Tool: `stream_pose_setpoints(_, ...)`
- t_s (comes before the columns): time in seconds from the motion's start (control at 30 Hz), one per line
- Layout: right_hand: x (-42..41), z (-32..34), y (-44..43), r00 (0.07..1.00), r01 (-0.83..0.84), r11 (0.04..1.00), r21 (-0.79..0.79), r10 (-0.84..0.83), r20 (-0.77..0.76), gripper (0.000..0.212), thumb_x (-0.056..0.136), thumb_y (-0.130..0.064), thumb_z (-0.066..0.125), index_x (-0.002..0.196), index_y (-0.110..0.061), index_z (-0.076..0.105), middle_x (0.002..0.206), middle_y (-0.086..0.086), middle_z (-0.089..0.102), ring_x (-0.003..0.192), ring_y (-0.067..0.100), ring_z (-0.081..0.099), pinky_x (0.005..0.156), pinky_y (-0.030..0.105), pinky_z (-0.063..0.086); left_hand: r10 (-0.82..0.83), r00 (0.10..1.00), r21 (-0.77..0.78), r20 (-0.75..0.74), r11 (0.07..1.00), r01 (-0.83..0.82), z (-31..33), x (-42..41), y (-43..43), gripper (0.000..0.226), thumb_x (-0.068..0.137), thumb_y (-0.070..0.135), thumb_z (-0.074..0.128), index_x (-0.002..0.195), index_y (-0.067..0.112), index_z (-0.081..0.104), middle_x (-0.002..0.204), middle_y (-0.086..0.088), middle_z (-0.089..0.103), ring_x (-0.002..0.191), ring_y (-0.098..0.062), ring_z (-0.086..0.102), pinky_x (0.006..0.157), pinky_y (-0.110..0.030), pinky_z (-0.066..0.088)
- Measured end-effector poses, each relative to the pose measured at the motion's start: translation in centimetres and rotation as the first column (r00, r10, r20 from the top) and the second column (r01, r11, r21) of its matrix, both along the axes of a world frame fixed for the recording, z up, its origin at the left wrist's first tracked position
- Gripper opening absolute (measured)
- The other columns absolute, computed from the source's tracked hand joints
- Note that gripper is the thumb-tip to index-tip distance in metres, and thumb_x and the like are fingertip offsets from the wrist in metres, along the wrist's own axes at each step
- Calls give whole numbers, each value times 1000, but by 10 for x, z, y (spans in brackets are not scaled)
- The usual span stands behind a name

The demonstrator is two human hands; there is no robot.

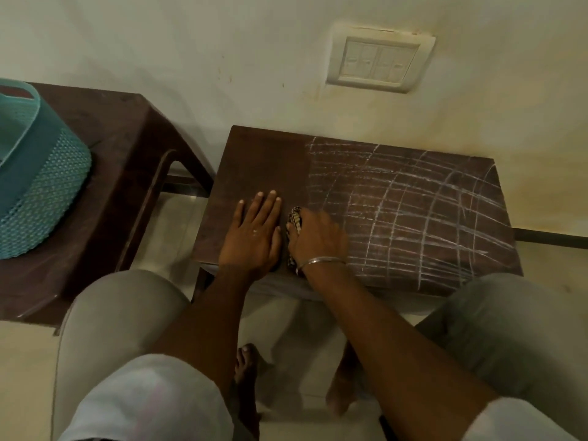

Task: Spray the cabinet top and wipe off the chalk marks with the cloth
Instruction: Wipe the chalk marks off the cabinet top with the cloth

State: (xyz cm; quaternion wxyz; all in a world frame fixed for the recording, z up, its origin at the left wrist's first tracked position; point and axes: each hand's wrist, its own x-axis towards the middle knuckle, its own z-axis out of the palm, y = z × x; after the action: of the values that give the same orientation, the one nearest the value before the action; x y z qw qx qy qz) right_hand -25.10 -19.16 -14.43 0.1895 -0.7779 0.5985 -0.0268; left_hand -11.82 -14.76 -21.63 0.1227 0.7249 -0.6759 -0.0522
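Cloth (294, 219), one, under right hand (319, 238); left hand (254, 232) flat.

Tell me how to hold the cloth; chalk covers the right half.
Grip the cloth by its bunched middle from above, palm down, as the right hand does: it lies as a long wad flat on the cabinet top, both ends poking out.

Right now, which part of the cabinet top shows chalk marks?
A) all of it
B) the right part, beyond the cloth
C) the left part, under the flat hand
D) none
B: chalk marks cross the cabinet top right of the cloth; the left hand lies on bare wood.
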Motion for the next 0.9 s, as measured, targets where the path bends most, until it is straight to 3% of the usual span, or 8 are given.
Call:
stream_pose_setpoints(0.27,-10,4,-6,995,-88,996,-32,86,-52,34,98,-38,49,128,-23,52,124,9,57,105,28,61,77,33,42,9,1000,-1,-20,1000,-9,4,-3,-2,62,101,37,21,157,11,28,166,-6,23,155,-22,15,125,-51,12)
stream_pose_setpoints(0.4,5,3,-30,1000,-26,1000,-17,25,-5,36,99,-40,46,130,-22,52,126,11,56,110,30,58,85,36,45,0,1000,7,-6,1000,0,2,-1,-3,63,101,38,21,158,12,27,167,-5,21,156,-21,12,126,-50,9)
stream_pose_setpoints(0.63,-7,-8,-11,998,-32,994,-103,26,-61,31,98,-41,47,122,-24,57,116,8,61,99,27,63,72,33,42,2,1000,-22,-13,1000,-2,2,-2,-3,63,100,37,23,157,11,28,166,-6,23,155,-22,15,126,-49,9)
stream_pose_setpoints(0.9,21,-11,-55,997,65,994,-88,-61,48,33,97,-43,48,118,-22,60,117,11,60,101,30,61,79,36,46,13,999,-38,-35,999,-14,1,-3,-3,63,99,36,28,156,10,33,165,-6,26,155,-23,18,125,-51,13)
